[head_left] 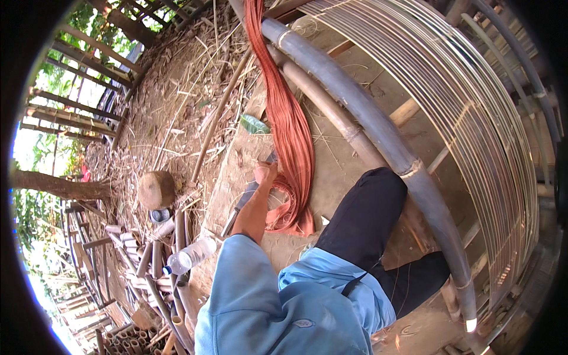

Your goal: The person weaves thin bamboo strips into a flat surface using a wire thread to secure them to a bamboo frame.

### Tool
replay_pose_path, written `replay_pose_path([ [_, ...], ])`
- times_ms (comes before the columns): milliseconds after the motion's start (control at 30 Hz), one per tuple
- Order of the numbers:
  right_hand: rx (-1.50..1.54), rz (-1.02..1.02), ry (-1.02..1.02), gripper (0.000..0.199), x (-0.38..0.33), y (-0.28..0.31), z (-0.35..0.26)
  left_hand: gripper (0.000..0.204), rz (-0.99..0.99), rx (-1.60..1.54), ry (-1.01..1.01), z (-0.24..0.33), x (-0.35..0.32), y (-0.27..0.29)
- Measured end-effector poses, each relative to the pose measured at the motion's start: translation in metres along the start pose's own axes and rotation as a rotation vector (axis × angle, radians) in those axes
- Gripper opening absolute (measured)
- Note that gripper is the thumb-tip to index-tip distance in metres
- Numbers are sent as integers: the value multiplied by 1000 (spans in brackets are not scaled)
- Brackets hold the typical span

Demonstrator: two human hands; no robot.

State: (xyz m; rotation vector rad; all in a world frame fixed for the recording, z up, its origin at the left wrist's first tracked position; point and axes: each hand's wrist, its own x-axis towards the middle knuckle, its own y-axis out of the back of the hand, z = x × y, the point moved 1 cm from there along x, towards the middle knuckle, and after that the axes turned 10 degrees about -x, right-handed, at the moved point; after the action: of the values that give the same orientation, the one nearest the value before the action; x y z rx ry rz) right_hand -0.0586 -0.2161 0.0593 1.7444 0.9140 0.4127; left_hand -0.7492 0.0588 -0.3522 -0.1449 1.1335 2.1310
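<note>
My left hand (266,171), at the end of a blue sleeve, reaches forward and looks closed at the left edge of a long rust-red cloth or fibre bundle (290,136). A dark grey flat object (247,194) lies partly behind my wrist and forearm; its kind is unclear. What my fingers grip is too small to make out. The red bundle runs down from the top of the view in loose folds and curls round at its lower end on the ground. My right hand is out of view.
A thick dark bamboo pole (367,106) curves along my right, beside a frame strung with thin pale strips (438,77). To the left are a clear plastic bottle (192,255), a wood block (156,189), a green leaf (254,124) and cut bamboo pieces (148,257).
</note>
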Motion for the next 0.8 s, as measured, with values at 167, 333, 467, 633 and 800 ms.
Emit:
replay_pose_path([
  [167, -72, -34, 10, 22, 5, 5, -9, 80, -119, 133, 178, -9, -6, -21],
  [333, -119, -58, 16, 23, 12, 11, -14, 77, 29, 201, 131, 4, -17, -19],
  [467, -134, -56, 29, 23, 13, 15, -13, 72, -132, -18, 176, 1, -18, -12],
  [633, -155, -61, 44, 23, 17, 21, -13, 59, 33, -69, 162, 2, -23, -24],
  [800, -162, -81, 91, 23, 24, 19, -18, 59, -14, -448, 163, -27, -7, -40],
])
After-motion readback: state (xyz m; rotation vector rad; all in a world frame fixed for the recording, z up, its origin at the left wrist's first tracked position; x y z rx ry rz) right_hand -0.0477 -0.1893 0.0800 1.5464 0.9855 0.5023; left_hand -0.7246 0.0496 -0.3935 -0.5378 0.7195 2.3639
